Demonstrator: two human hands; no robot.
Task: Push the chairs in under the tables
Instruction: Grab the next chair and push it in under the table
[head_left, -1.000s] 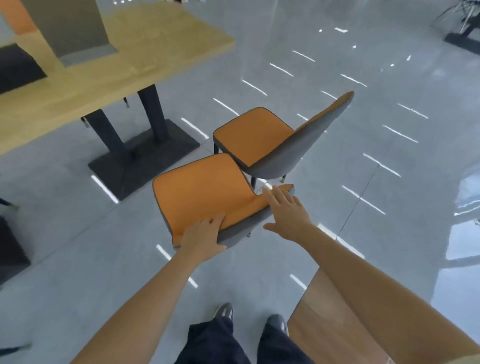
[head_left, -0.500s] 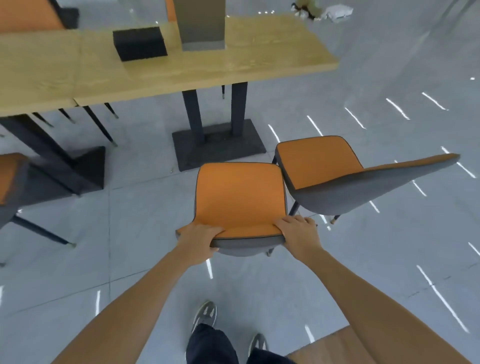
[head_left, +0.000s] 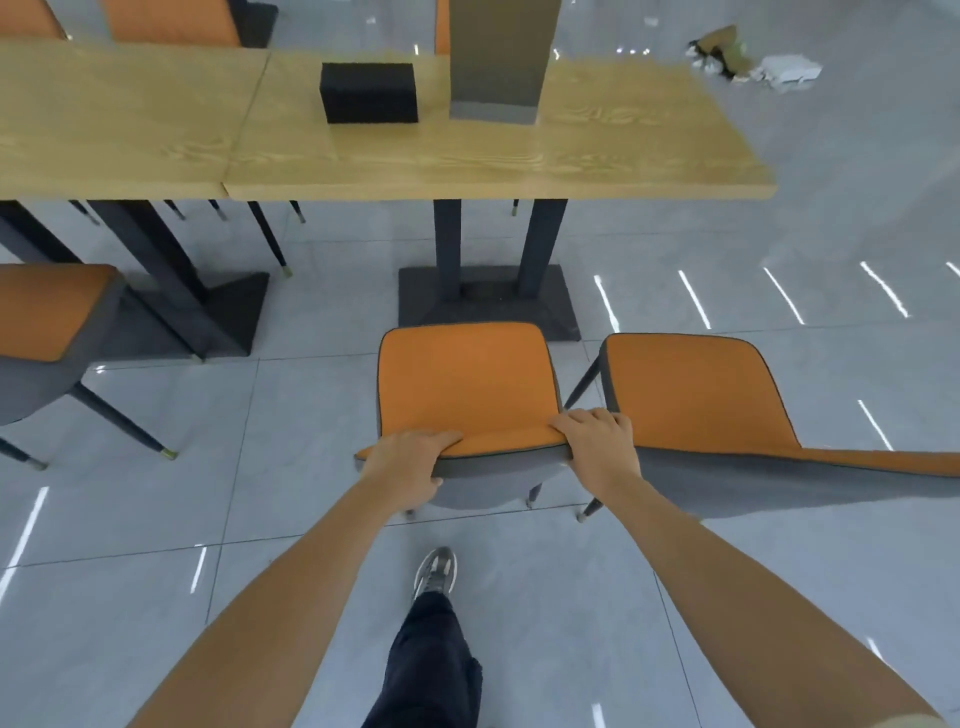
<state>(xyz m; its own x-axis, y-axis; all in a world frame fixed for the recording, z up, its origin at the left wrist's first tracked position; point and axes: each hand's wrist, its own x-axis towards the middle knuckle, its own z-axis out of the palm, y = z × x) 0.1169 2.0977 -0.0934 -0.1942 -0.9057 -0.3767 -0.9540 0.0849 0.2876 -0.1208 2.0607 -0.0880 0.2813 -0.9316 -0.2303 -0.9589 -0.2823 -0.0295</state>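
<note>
Chair at centre frame stands short of the worktop, seat not yet under its edge. Your left hand and right hand both grasp the top of its backrest. A second chair, lower right, is out too, and so, it seems, is a third at the left edge. The pedestal base lies just beyond the seat front, so you will likely have to watch the front legs there. The floor to the left is open, while the second chair sits just beside your right hand.
</note>
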